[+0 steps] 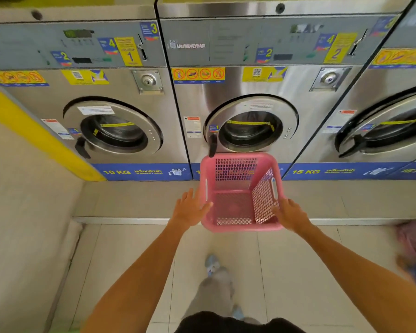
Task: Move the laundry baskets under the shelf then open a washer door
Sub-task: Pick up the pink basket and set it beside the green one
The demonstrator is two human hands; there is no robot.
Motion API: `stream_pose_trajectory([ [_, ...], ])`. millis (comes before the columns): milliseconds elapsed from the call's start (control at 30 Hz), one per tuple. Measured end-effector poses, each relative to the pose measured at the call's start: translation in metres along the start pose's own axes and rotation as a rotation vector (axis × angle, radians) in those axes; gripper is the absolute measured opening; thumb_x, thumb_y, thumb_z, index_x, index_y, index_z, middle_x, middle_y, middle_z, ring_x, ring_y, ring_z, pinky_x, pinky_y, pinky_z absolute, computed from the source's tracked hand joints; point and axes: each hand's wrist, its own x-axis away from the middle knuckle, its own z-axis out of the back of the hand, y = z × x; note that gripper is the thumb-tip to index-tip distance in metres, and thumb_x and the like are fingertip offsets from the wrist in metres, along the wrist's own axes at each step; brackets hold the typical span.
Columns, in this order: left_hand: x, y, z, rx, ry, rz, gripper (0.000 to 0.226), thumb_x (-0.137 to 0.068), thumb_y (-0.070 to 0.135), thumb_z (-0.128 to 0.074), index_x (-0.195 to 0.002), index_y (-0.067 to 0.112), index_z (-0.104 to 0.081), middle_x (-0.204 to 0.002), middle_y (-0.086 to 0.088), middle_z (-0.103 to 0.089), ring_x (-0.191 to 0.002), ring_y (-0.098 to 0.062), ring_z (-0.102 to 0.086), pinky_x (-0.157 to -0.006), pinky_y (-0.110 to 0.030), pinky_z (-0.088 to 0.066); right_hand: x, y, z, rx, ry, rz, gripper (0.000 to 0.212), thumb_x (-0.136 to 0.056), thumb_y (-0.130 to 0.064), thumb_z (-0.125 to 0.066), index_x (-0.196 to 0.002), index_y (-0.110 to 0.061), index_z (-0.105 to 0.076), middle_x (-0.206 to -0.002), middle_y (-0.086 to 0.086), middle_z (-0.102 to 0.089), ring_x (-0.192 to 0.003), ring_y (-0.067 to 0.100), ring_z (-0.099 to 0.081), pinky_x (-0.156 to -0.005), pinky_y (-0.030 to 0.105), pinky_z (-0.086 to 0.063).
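An empty pink mesh laundry basket stands on the raised tiled step in front of the middle washer, hiding the bottom of its round door. My left hand reaches to the basket's left rim with fingers spread and the thumb at the rim. At the near right corner, my right hand has its fingertips at the rim. Neither hand plainly grips the basket. The left washer door is closed, with a black handle at its lower left. No shelf is in view.
A third washer stands at the right, blurred. The step's edge runs across the floor below the machines. A pink and blue bundle lies at the right edge. A wall with a yellow stripe is on the left.
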Motion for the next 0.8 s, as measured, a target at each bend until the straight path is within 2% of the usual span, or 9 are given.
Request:
stream_pose_trajectory([
  [67, -0.032, 0.005, 0.000, 0.005, 0.031, -0.033, 0.078, -0.099, 0.059, -0.040, -0.159, 0.015, -0.016, -0.159, -0.013, -0.030, -0.145, -0.032, -0.030, -0.115, -0.047, -0.030, -0.025, 0.005, 0.006, -0.031, 0.021, -0.032, 0.053, -0.104, -0.045, -0.044, -0.146, -0.013, -0.045, -0.140, 0.020, -0.051, -0.133, 0.039, -0.048, -0.109, 0.052, -0.040],
  [267, -0.108, 0.002, -0.032, -0.005, -0.001, -0.081, 0.076, -0.098, 0.053, -0.046, -0.157, 0.013, -0.021, -0.154, -0.012, -0.035, -0.135, -0.031, -0.042, -0.107, -0.046, -0.042, -0.092, 0.018, -0.001, -0.074, 0.046, -0.108, 0.059, -0.105, -0.043, -0.043, -0.150, -0.005, -0.039, -0.144, 0.025, -0.050, -0.131, 0.041, -0.050, -0.104, 0.049, -0.042],
  [400, -0.156, -0.015, -0.073, -0.045, 0.044, -0.084, 0.076, -0.095, 0.049, -0.052, -0.155, 0.013, -0.022, -0.146, -0.011, -0.040, -0.122, -0.027, -0.050, -0.096, -0.040, -0.050, -0.154, 0.037, -0.024, -0.044, 0.020, -0.126, 0.070, -0.104, -0.041, -0.048, -0.158, -0.003, -0.024, -0.152, 0.026, -0.041, -0.139, 0.044, -0.043, -0.109, 0.053, -0.038],
  [533, -0.206, -0.030, -0.118, 0.061, 0.051, 0.078, 0.083, -0.095, 0.044, -0.056, -0.158, 0.013, -0.011, -0.158, -0.018, -0.025, -0.137, -0.038, -0.039, -0.105, -0.050, -0.043, -0.225, 0.062, -0.061, -0.080, 0.059, -0.107, 0.068, -0.098, -0.031, -0.061, -0.150, 0.002, -0.032, -0.138, 0.030, -0.052, -0.124, 0.049, -0.053, -0.097, 0.056, -0.047],
  [633, -0.243, -0.038, -0.149, 0.165, 0.067, 0.181, 0.087, -0.097, 0.038, -0.057, -0.160, 0.016, -0.001, -0.164, -0.019, -0.011, -0.145, -0.044, -0.029, -0.110, -0.055, -0.039, -0.266, 0.086, -0.094, -0.088, 0.134, -0.117, 0.075, -0.096, -0.028, -0.062, -0.154, -0.001, -0.023, -0.140, 0.031, -0.047, -0.123, 0.052, -0.052, -0.091, 0.058, -0.047],
  [700, -0.264, -0.041, -0.166, 0.257, 0.100, 0.224, 0.088, -0.098, 0.035, -0.057, -0.160, 0.020, 0.004, -0.164, -0.017, -0.009, -0.144, -0.044, -0.030, -0.109, -0.058, -0.040, -0.287, 0.099, -0.111, -0.085, 0.175, -0.111, 0.079, -0.096, -0.032, -0.059, -0.155, -0.004, -0.014, -0.141, 0.032, -0.044, -0.119, 0.054, -0.054, -0.086, 0.060, -0.049],
  [733, -0.271, -0.042, -0.173, 0.306, 0.125, 0.241, 0.088, -0.098, 0.034, -0.056, -0.160, 0.021, 0.005, -0.163, -0.017, -0.014, -0.140, -0.044, -0.037, -0.105, -0.059, -0.044, -0.295, 0.103, -0.116, -0.090, 0.188, -0.116, 0.080, -0.097, -0.033, -0.057, -0.156, -0.008, -0.010, -0.142, 0.032, -0.043, -0.118, 0.054, -0.054, -0.085, 0.061, -0.049],
  [800, -0.280, -0.044, -0.183, 0.385, 0.210, 0.252, 0.085, -0.099, 0.036, -0.054, -0.160, 0.024, 0.004, -0.149, -0.017, -0.036, -0.122, -0.040, -0.056, -0.092, -0.057, -0.054, -0.305, 0.109, -0.124, -0.131, 0.232, -0.133, 0.080, -0.097, -0.030, -0.056, -0.158, -0.013, -0.008, -0.142, 0.032, -0.044, -0.118, 0.055, -0.054, -0.086, 0.060, -0.049],
])
